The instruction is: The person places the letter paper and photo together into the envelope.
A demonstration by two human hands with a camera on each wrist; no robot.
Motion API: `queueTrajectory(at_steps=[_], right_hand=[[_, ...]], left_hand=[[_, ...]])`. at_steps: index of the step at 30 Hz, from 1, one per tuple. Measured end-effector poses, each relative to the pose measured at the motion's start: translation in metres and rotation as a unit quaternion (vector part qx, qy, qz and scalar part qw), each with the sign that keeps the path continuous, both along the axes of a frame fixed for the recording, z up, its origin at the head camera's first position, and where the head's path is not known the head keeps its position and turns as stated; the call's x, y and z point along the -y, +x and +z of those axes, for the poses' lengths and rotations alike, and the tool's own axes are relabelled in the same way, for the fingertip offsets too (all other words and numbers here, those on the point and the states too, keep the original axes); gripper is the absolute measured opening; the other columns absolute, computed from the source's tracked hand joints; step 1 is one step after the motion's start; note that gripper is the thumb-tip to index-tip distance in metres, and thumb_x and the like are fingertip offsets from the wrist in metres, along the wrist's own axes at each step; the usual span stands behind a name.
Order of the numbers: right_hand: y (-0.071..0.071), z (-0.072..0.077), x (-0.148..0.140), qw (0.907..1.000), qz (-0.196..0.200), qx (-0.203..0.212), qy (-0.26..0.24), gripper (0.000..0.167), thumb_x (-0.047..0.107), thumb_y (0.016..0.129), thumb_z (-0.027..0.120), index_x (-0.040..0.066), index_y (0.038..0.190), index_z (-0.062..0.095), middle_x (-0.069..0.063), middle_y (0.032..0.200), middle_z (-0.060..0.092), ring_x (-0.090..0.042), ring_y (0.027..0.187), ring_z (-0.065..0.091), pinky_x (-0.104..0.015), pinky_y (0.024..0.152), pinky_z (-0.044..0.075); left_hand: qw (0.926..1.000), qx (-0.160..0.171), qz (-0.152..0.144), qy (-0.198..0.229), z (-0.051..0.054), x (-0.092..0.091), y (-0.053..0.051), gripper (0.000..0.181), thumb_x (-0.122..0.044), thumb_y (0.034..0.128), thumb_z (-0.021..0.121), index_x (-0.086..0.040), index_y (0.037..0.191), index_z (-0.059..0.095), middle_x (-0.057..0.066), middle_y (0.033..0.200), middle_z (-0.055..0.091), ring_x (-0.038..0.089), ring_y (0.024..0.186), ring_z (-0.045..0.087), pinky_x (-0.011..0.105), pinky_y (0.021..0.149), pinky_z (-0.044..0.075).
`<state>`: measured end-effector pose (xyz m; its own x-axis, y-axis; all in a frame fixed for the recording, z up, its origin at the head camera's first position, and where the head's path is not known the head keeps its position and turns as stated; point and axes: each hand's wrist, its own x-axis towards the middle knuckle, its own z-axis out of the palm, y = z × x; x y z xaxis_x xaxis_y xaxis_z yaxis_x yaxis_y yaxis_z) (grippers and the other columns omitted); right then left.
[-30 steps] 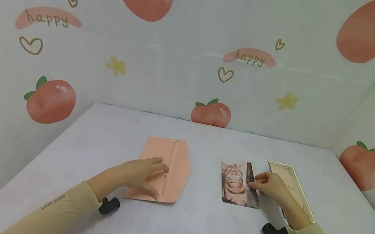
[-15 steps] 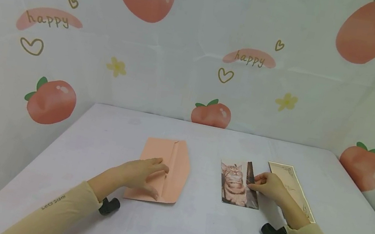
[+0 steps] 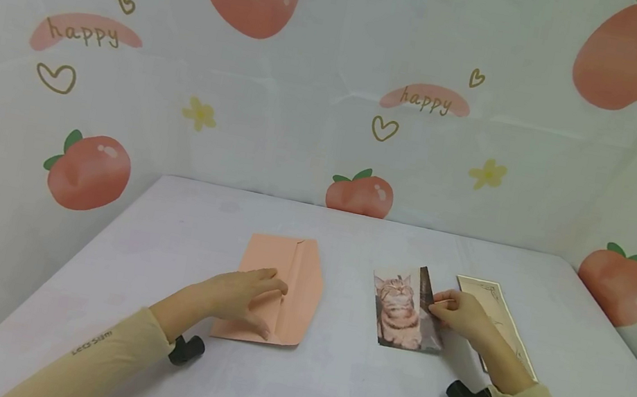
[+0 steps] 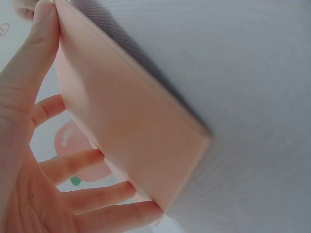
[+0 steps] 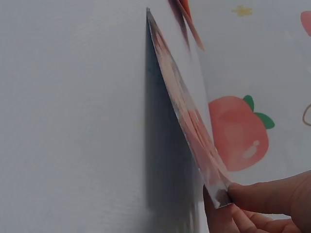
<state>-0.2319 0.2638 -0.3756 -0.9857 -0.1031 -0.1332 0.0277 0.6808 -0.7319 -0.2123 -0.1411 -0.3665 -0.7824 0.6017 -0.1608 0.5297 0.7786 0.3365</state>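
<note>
My left hand rests on a pink envelope at the middle left of the table, flap side up, its flap spread out to the right. In the left wrist view the fingers are spread, with their tips on the envelope. To the right, my right hand pinches the right edge of a cat picture card between thumb and fingers. The right wrist view shows the card tilted, its held edge raised off the table and a shadow beneath.
A cream card with a gold border lies right of the cat card, partly behind my right hand and forearm. The white table ends at a printed cloth backdrop.
My right hand has raised the right edge of the cat card, which lay flatter on the table before. The left hand and the envelope have stayed in place.
</note>
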Motion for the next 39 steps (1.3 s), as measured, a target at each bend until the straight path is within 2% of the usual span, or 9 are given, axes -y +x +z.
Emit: queueTrajectory(at_steps=[4, 14, 19, 25, 39], right_hand=[[0.002, 0.004, 0.002, 0.9998, 0.010, 0.000, -0.016, 0.036, 0.006, 0.091, 0.055, -0.016, 0.117, 0.046, -0.026, 0.098, 0.065, -0.009, 0.077, 0.060, -0.022, 0.065, 0.053], [0.004, 0.011, 0.004, 0.9984, 0.020, -0.010, -0.052, 0.045, 0.005, 0.093, 0.053, -0.010, 0.132, 0.037, -0.025, 0.102, 0.062, -0.008, 0.078, 0.057, -0.022, 0.066, 0.053], [0.005, 0.016, 0.006, 0.9982, 0.020, -0.023, -0.052, 0.047, 0.005, 0.093, 0.053, -0.009, 0.135, 0.036, -0.027, 0.105, 0.061, -0.009, 0.081, 0.060, -0.025, 0.070, 0.055], [0.005, 0.018, 0.008, 0.9971, 0.022, -0.028, -0.066, 0.050, 0.006, 0.093, 0.054, -0.008, 0.137, 0.035, -0.026, 0.106, 0.061, -0.004, 0.080, 0.059, -0.025, 0.070, 0.056], [0.004, 0.022, 0.015, 0.9959, 0.025, -0.030, -0.081, 0.052, 0.006, 0.093, 0.054, -0.005, 0.139, 0.033, -0.030, 0.113, 0.057, -0.012, 0.090, 0.062, -0.031, 0.076, 0.057]], left_hand=[[1.0000, -0.002, -0.003, -0.004, 0.001, 0.000, 0.000, 0.072, -0.057, 0.0731, 0.069, -0.022, 0.131, 0.045, 0.020, 0.150, 0.031, 0.040, 0.130, 0.043, 0.054, 0.097, 0.043], [1.0000, 0.001, -0.002, 0.002, 0.001, 0.000, 0.001, 0.071, -0.056, 0.0732, 0.070, -0.022, 0.130, 0.045, 0.021, 0.150, 0.031, 0.039, 0.129, 0.044, 0.053, 0.095, 0.045], [1.0000, 0.000, -0.004, 0.000, 0.001, 0.000, 0.001, 0.071, -0.056, 0.0732, 0.070, -0.022, 0.131, 0.045, 0.021, 0.150, 0.031, 0.039, 0.131, 0.043, 0.053, 0.096, 0.044], [1.0000, -0.001, -0.003, 0.000, 0.002, -0.001, 0.002, 0.070, -0.055, 0.0733, 0.071, -0.022, 0.130, 0.046, 0.021, 0.149, 0.032, 0.039, 0.131, 0.043, 0.053, 0.096, 0.044], [1.0000, 0.001, -0.006, 0.005, 0.004, -0.002, 0.003, 0.069, -0.053, 0.0736, 0.071, -0.021, 0.129, 0.046, 0.022, 0.149, 0.032, 0.040, 0.130, 0.043, 0.054, 0.095, 0.044]])
